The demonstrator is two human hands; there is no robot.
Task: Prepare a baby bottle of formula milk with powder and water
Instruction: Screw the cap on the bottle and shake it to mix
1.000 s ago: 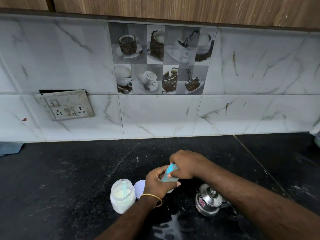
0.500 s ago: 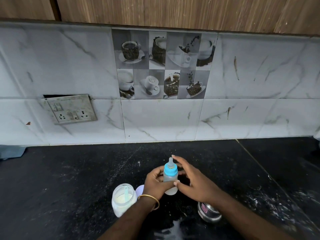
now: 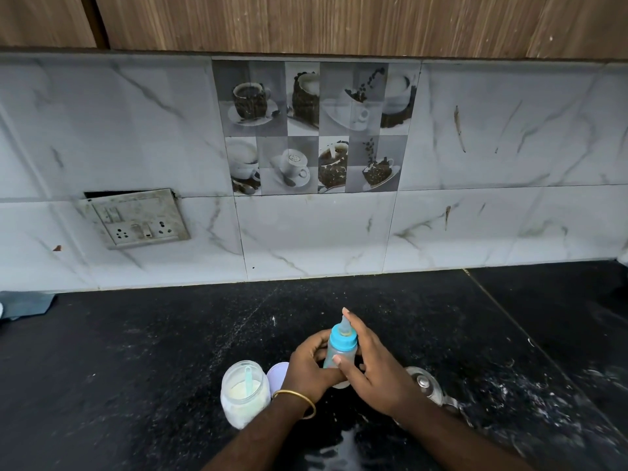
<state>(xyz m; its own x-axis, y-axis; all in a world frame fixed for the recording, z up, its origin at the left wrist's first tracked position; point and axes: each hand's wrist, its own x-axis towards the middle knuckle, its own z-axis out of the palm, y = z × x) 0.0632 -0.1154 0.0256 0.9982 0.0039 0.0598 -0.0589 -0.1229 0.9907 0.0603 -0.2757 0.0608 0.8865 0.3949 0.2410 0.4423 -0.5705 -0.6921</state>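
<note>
A small baby bottle [image 3: 341,348] with a blue collar and a clear teat stands upright on the black counter [image 3: 153,351]. My left hand [image 3: 311,367] wraps its lower body from the left. My right hand [image 3: 377,368] lies against the bottle's right side, fingers spread, thumb across its front. The bottle's base is hidden by my hands. To the left stands an open clear jar of white formula powder [image 3: 244,394] with a pale blue scoop standing in it. The jar's lid [image 3: 277,372] lies just behind it.
A small steel kettle [image 3: 426,385] sits right of my right hand, partly hidden by my forearm. A marble-tiled wall with a socket plate [image 3: 136,219] backs the counter. A blue cloth [image 3: 23,302] lies at the far left. Liquid glistens on the counter near my forearms.
My right hand came off the bottle's top, opened, then closed in against the bottle's right side. The bottle, held by my left hand, now stands upright. The camera tilted up slightly.
</note>
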